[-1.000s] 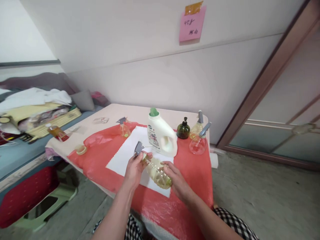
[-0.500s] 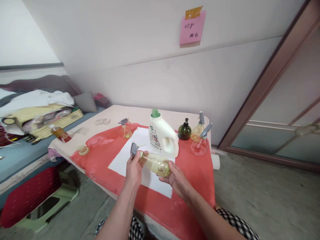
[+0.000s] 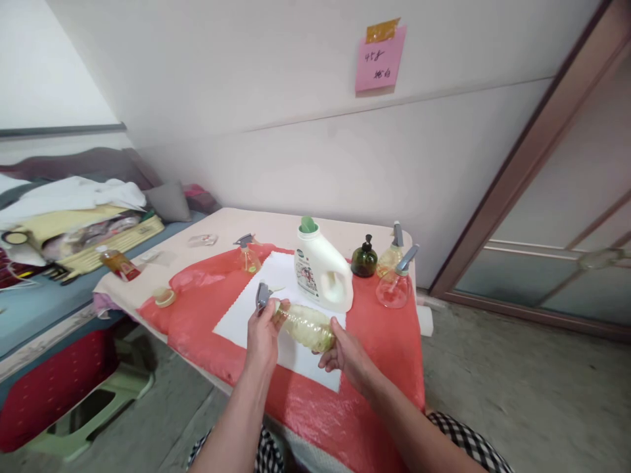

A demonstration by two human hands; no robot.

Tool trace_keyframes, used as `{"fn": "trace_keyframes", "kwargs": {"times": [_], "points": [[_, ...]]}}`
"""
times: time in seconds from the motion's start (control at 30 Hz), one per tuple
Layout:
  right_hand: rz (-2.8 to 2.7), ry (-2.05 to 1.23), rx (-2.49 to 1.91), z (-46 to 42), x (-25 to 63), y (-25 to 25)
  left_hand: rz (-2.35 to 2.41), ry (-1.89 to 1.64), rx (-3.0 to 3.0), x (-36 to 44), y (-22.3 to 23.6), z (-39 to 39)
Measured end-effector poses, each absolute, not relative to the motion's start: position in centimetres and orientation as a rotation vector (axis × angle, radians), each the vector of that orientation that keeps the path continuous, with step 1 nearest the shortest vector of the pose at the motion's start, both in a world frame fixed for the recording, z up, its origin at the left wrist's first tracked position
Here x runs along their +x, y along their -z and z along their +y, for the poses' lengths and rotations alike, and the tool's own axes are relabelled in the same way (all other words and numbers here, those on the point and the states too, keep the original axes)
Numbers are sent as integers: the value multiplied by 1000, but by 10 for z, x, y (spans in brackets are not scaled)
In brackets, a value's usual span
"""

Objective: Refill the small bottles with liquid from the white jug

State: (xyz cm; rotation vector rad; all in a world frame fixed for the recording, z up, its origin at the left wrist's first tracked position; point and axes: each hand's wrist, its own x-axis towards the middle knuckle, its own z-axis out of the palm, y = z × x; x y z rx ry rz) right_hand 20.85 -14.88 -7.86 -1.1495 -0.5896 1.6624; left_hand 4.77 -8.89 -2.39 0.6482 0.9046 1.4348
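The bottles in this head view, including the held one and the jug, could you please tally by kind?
Spray bottles: 4
Dark green pump bottle: 1
White handled jug: 1
Capped amber bottle: 1
Total: 7

We saw soft, even light | glints dotted the spray bottle (image 3: 308,326) | glare streaked the red sheet (image 3: 315,402) by the near edge of the tabletop (image 3: 269,225) | picture margins looked stretched

The left forearm (image 3: 239,407) and right forearm (image 3: 407,414) slant inward from below, the left hand (image 3: 262,335) curled in a grip, the right hand (image 3: 351,358) with thumb raised over loosely bent fingers (image 3: 329,360), whose tips seem partly hidden.
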Motion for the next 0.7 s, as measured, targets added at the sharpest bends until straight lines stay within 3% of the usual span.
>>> {"fn": "trace_keyframes", "kwargs": {"times": [0.2, 0.4, 0.7], "points": [[-672, -1584, -933, -152, 210, 72, 921, -1471, 604, 49, 24, -88], [-699, -1627, -1128, -152, 209, 75, 909, -1447, 605, 47, 26, -87], [-815, -1573, -986, -157, 212, 73, 910, -1413, 642, 47, 25, -87]]}}
